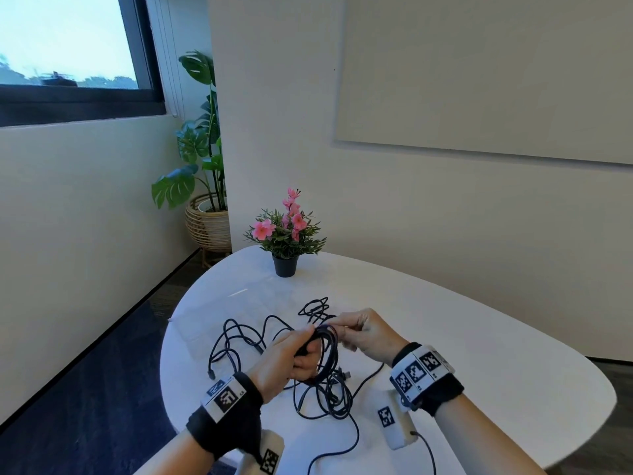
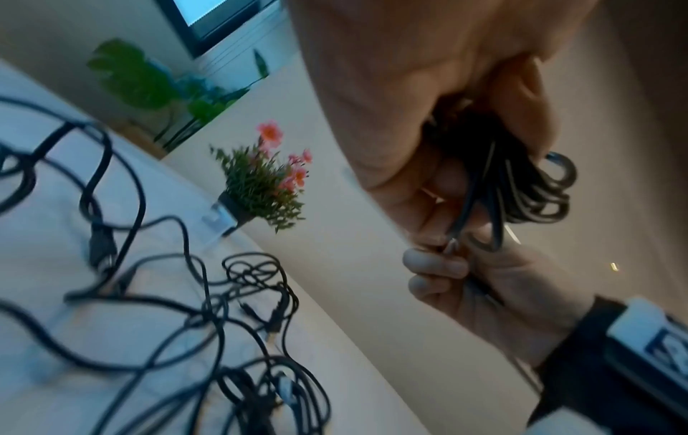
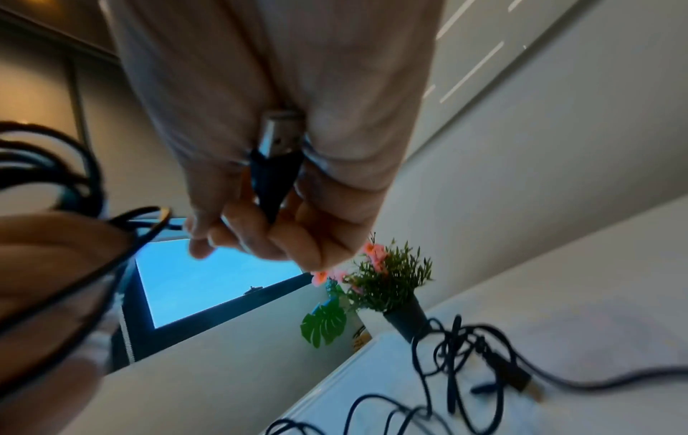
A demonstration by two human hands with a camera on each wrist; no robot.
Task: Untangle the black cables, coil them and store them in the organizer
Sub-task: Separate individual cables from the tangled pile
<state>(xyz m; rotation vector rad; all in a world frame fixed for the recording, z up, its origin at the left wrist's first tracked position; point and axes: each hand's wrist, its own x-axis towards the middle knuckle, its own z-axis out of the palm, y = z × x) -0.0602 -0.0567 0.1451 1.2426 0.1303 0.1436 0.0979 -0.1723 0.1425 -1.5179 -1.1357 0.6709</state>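
Observation:
My left hand (image 1: 303,353) grips a coil of black cable (image 1: 327,351) above the white table (image 1: 479,354), fingers curled round the loops. My right hand (image 1: 347,332), just right of the coil, pinches that cable's USB plug (image 3: 277,147) between thumb and fingers. In the left wrist view the coil (image 2: 540,191) bulges out of the left hand (image 2: 391,88), with the right hand (image 2: 484,294) below it. More black cables (image 1: 239,341) lie tangled on the table under and left of my hands, and a small knot (image 1: 315,308) lies behind them.
A potted plant with pink flowers (image 1: 286,234) stands at the table's far edge. A clear, nearly see-through box (image 1: 191,329) lies at the table's left side. A large leafy plant in a wicker basket (image 1: 205,221) stands on the floor beyond.

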